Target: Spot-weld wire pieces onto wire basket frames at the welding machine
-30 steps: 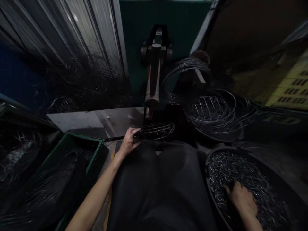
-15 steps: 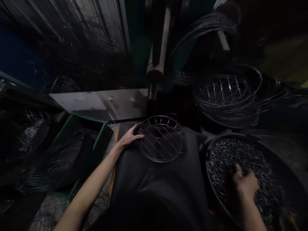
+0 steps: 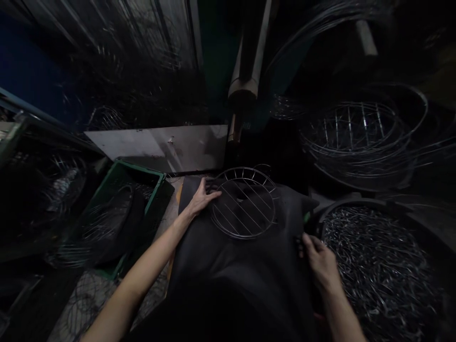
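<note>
A round wire rack (image 3: 245, 205) with a raised rim and parallel cross wires rests on a dark cloth (image 3: 228, 261) in front of me. My left hand (image 3: 204, 198) grips the rack's left edge, thumb on top and the other fingers partly hidden by the rim. To the right, my right hand (image 3: 318, 256) is closed above the cloth's right edge, fingertips pinched together. Whatever is in that pinch is too dark to make out. Beside it stands a large black tub (image 3: 329, 209) full of small shiny metal pieces (image 3: 381, 261).
A machine's vertical post (image 3: 244, 90) comes down behind the rack. A pale panel (image 3: 160, 148) stands behind at left, above a green crate (image 3: 156, 190) holding wire parts. More wire racks (image 3: 352, 128) are stacked at back right.
My right hand has come out of the tub of metal pieces and moved left to the cloth's edge. The left hand keeps its hold on the rack. The view has shifted slightly.
</note>
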A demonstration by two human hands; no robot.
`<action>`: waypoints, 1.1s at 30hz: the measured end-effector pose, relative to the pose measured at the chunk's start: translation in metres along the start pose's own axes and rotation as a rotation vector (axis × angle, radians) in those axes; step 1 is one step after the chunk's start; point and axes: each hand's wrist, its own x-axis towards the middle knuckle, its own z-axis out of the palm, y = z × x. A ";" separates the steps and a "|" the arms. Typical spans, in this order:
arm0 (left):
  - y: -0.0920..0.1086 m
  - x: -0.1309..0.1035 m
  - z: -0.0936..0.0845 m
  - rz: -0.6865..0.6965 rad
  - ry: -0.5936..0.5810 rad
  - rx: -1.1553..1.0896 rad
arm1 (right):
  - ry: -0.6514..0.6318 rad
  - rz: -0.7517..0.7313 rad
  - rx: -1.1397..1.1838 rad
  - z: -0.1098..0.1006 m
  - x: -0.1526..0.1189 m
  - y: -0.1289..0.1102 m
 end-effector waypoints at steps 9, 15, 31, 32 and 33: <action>0.036 0.004 -0.018 0.432 0.100 0.395 | -0.048 0.000 0.011 0.031 -0.021 -0.010; 0.047 -0.003 0.007 0.575 0.072 0.652 | -0.049 -0.010 0.212 0.033 -0.026 -0.032; 0.053 -0.011 0.028 0.643 0.060 0.783 | -0.346 -1.083 -0.381 0.061 0.023 -0.224; 0.053 -0.011 0.029 0.651 0.055 0.794 | -0.336 -1.123 -0.457 0.059 0.022 -0.224; 0.054 -0.010 0.029 0.657 0.055 0.800 | -0.328 -1.153 -0.508 0.058 0.022 -0.224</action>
